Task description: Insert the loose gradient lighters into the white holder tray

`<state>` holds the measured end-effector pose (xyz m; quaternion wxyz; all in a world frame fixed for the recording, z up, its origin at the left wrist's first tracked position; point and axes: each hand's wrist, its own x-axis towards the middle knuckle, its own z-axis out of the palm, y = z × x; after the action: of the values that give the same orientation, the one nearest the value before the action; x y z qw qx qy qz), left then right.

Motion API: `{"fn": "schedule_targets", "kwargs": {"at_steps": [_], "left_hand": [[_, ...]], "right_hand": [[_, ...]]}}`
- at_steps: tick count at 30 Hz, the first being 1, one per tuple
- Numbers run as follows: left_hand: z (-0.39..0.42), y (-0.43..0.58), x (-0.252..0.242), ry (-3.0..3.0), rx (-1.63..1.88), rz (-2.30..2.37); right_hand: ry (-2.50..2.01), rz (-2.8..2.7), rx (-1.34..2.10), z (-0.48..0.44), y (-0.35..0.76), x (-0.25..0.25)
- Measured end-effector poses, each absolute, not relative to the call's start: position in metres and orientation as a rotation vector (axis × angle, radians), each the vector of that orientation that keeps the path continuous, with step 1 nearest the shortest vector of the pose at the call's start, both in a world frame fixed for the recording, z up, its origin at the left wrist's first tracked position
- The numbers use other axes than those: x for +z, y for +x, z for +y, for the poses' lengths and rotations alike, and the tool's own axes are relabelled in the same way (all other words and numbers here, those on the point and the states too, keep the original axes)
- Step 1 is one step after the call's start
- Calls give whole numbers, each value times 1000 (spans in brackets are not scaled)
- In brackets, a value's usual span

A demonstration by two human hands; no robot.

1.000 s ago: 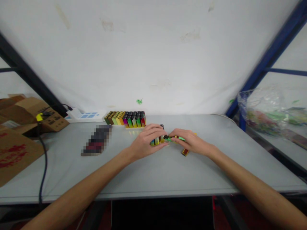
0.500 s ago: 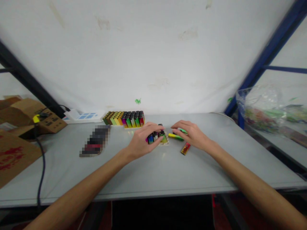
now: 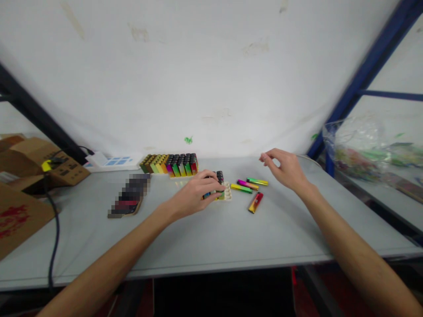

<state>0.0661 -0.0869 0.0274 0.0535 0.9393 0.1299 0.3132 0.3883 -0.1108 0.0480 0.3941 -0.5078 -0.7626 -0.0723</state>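
Observation:
My left hand [image 3: 194, 192] is wrapped round several black-topped lighters [image 3: 220, 177] standing in a white tray with slots [image 3: 228, 192]. Its thumb and fingers press on them from the front and the side, hiding part of the group. The tray's right end shows bare slots. My right hand [image 3: 283, 168] is raised above the table at the right, thumb and fingertips drawn together; whatever may be between them is hidden. Below and left of it lie loose lighters: a yellow-green one [image 3: 241, 189], a purple-orange one [image 3: 247, 184], a green-yellow one [image 3: 257, 181] and a red-gold one [image 3: 255, 203].
Two filled blocks of upright lighters, a yellowish one [image 3: 153, 163] and a multicoloured one [image 3: 182, 165], stand near the wall. A pixelated dark item [image 3: 129, 196] lies left. Cardboard boxes [image 3: 24, 211] and a cable [image 3: 56, 229] are farther left. A plastic bag [image 3: 358, 147] sits at right.
My right hand has moved up and right, away from the loose lighters, uncovering them. My left hand stays at the tray, and more of the tray's bare right end now shows.

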Motion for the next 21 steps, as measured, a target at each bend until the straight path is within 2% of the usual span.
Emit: {"fn": "schedule_targets", "kwargs": {"at_steps": [8,21], "left_hand": [[-87,70,26,2846,1105,393],[-90,71,21,2887,1085,483]], "right_hand": [[-1347,-2157,-52,-102,392,36],[-1557,-2512,210,-83,411,2]]}}
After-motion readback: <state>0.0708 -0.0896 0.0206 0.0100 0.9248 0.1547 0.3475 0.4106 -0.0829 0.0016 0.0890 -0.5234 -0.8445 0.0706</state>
